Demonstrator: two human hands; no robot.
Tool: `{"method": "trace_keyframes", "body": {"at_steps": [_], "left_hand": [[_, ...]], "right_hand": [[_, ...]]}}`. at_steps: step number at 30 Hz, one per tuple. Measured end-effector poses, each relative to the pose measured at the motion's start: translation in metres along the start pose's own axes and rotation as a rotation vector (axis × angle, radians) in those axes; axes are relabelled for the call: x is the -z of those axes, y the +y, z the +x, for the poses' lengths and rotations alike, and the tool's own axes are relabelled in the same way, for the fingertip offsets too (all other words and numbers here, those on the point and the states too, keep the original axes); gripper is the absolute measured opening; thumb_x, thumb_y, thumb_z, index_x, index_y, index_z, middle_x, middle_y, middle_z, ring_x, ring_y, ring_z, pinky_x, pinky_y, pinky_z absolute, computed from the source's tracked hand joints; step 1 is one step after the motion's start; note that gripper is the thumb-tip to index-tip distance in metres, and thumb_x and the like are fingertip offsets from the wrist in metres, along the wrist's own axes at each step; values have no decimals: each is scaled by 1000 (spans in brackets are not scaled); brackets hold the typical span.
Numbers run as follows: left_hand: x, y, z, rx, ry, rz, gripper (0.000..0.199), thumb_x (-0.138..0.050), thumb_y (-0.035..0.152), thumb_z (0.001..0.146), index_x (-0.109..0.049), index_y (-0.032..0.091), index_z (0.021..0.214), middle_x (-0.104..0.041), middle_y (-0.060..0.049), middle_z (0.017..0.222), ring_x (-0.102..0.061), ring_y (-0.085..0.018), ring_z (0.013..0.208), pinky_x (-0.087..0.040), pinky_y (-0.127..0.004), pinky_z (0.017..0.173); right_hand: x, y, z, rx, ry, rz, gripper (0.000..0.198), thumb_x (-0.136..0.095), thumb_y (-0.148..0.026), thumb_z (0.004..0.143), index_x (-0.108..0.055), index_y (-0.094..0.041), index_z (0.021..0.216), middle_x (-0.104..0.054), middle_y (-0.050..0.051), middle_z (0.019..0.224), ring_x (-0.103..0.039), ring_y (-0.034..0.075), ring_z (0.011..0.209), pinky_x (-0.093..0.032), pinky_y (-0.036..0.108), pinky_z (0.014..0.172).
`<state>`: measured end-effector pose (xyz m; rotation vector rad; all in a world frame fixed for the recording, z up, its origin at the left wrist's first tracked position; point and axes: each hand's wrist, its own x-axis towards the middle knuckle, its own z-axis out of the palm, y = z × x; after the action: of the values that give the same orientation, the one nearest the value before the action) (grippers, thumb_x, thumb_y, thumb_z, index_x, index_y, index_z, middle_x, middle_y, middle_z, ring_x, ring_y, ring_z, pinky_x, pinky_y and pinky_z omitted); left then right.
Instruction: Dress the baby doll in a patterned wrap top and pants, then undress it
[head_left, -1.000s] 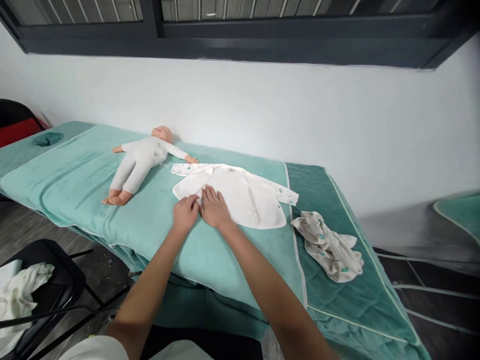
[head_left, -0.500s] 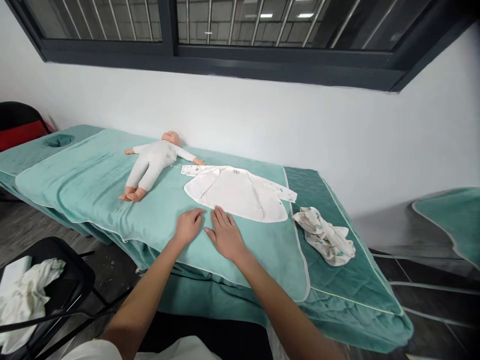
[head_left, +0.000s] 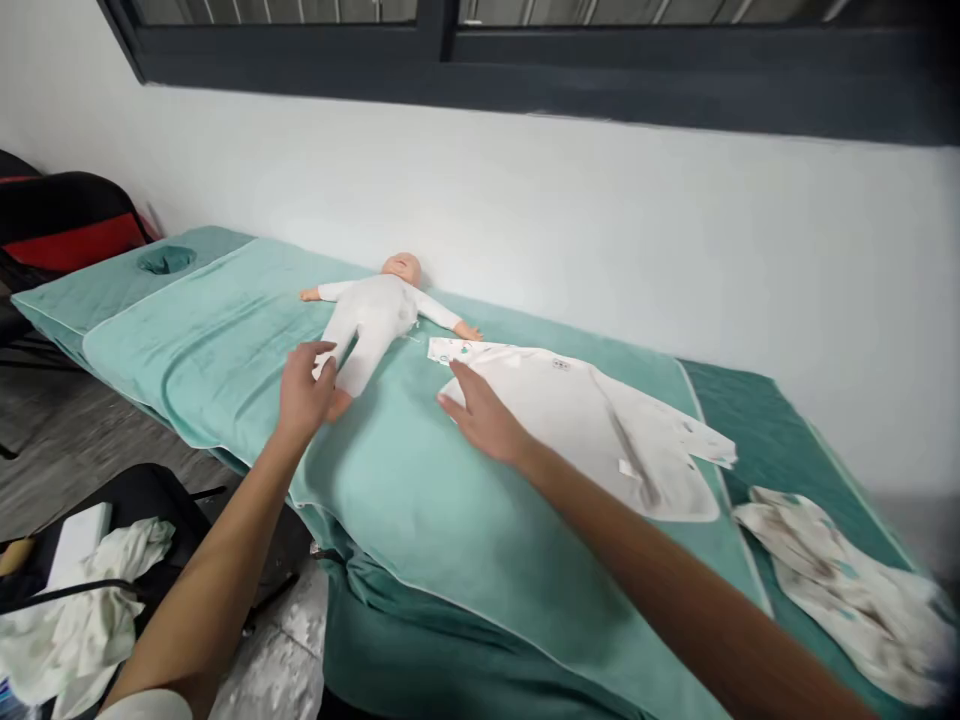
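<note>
A baby doll [head_left: 375, 305] in white clothing lies on its back on the bed, arms spread and legs toward me. My left hand [head_left: 302, 388] is beside its lower legs, partly covering one of them in view. Fingers and thumb are apart with nothing between them; whether they touch the doll I cannot tell. To the doll's right a white baby shirt [head_left: 570, 405] with patterned cuffs is spread out. Over the shirt's left edge my right hand [head_left: 486, 408] is held with fingers stretched, holding nothing.
A light green cover [head_left: 420, 480] lies over the darker green bed. At its right end is a crumpled patterned cloth [head_left: 847, 590]. A black chair [head_left: 172, 500] at lower left carries a rumpled cloth [head_left: 112, 590] and a white box [head_left: 81, 540]. The wall [head_left: 562, 220] borders the far side.
Both hands have left the front edge of the shirt. My left hand has moved toward the doll's legs, and my right hand to the shirt's left side. The view has shifted left and down.
</note>
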<state>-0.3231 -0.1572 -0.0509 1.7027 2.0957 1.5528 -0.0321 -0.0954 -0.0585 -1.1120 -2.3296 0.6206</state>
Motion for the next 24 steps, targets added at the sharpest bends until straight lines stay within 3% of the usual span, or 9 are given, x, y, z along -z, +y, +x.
{"method": "trace_keyframes", "body": {"at_steps": [3,7,11,16,21,24], "left_hand": [[-5,-40,36,164,-75,-3,40,-59,34,87,-61,20,124,-59,-12,133,-54,-28,127,-46,-45,104],[-25,-69,67,392,-297,-214,50,-59,46,88,-57,21,131,-64,-11,130,-61,-27,115,-49,-43,99],[-43,-72,93,512,-417,-450,59,-63,56,86,-60,18,131,-71,-11,118,-67,-27,102,-53,-44,93],[-62,-69,122,692,-608,-686,60,-59,63,88,-66,11,116,-74,-14,94,-71,-29,89,-58,-45,81],[-68,-54,127,618,-407,-559,59,-42,57,98,-67,4,94,-71,-12,77,-71,-29,95,-58,-41,77],[-64,-32,114,588,-401,-555,55,-36,52,101,-64,4,97,-71,-11,79,-71,-28,97,-58,-42,76]], "right_hand": [[-11,14,103,-105,98,35,70,-43,-54,97,-38,-9,151,-44,23,154,-39,34,146,-29,54,120],[-28,41,213,-244,214,-9,72,-46,-48,95,-31,-4,150,-45,30,150,-44,39,140,-37,59,112],[-35,65,281,-389,85,21,81,-39,-63,95,-27,-3,150,-58,30,135,-59,41,125,-45,59,104],[-37,79,324,-413,54,127,95,-52,-75,84,-35,-5,145,-50,32,145,-55,41,131,-43,56,109],[-28,71,321,-428,44,188,92,-59,-72,82,-40,-6,143,-51,29,145,-55,39,131,-46,53,109],[-8,61,299,-429,52,210,92,-61,-71,82,-41,-6,143,-51,27,146,-55,37,131,-47,50,108]]}}
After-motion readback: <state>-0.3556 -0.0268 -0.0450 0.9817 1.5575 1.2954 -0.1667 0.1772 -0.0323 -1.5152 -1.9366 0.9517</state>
